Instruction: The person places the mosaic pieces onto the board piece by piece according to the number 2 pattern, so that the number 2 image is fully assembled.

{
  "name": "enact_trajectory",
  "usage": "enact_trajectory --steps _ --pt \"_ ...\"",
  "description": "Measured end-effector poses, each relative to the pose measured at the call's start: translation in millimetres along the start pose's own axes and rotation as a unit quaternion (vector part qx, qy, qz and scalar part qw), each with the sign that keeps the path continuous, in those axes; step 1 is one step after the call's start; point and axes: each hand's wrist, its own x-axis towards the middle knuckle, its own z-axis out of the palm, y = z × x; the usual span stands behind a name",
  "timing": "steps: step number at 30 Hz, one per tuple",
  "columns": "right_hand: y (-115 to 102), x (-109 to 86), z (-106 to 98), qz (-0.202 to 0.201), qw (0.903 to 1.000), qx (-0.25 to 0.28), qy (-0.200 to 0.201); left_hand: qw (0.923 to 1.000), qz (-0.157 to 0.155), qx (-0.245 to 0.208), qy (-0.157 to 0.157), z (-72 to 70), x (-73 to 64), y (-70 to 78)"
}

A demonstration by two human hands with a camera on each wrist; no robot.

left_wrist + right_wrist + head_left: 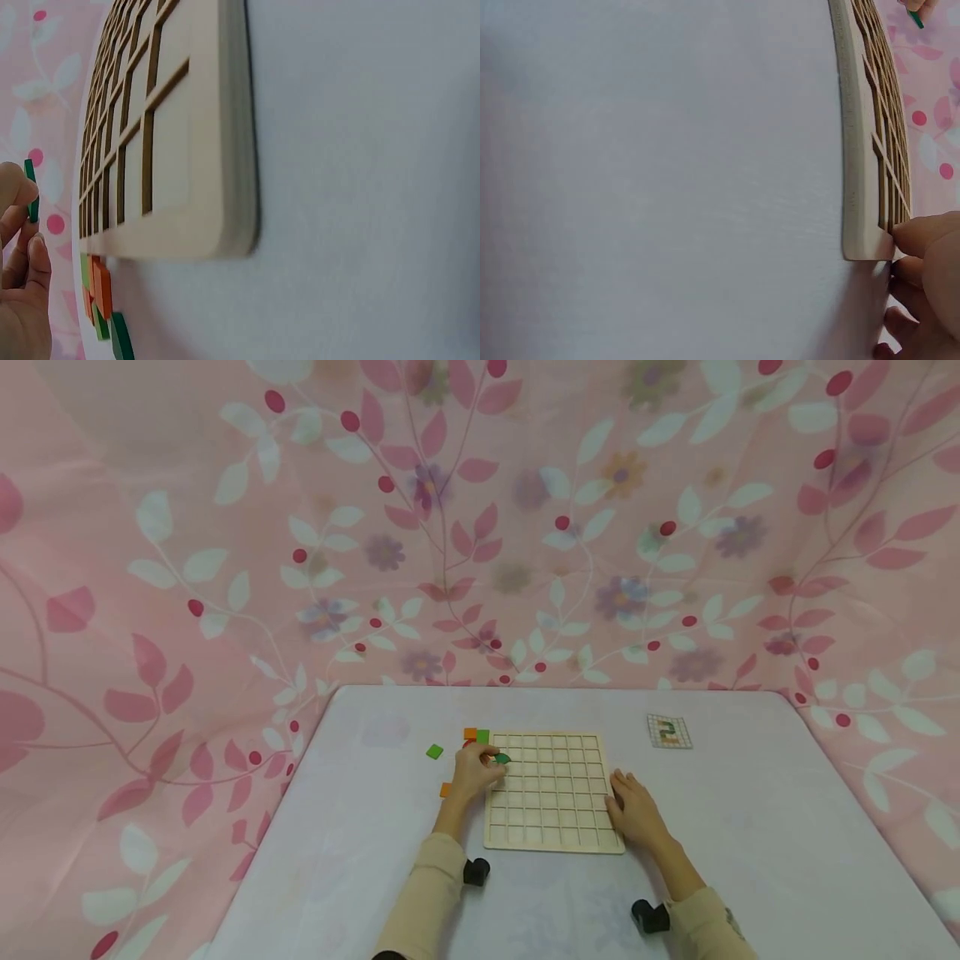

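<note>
White table [337, 827] under board [555, 793] — floral backdrop [517, 577]

In head view, the table [337, 827] takes the lower part of the frame; behind it, in the upper part, hangs a cloth [450, 527]. The grid board [555, 793] lies on the table at lower ctr. The card [669, 732] lies on the upper rt. of the tabletop, beyond the board's R edge. The left hand [476, 771], w/ a held tile [502, 759], is at the board's upper L edge; the right hand [637, 810] touches the R edge. The tile group [470, 733] lies by the upper L corner, the lone tile [435, 752] further L.
</note>
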Motion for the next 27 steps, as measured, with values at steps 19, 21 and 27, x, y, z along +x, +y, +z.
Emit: enact_trajectory --steps 19,21,27 --pt "0 11.5 -15 0.007 0.9981 0.012 -0.060 0.9978 -0.008 0.010 -0.065 50.7 11.1 20.4" --pt "0 11.8 -16 0.001 0.9983 0.012 -0.056 0.9974 -0.012 0.010 -0.071 56.5 12.4 22.6" --pt "-2 11.8 -16 -0.002 0.9985 0.016 -0.052 0.9961 -0.027 0.021 -0.081 71.3 14.5 26.3"
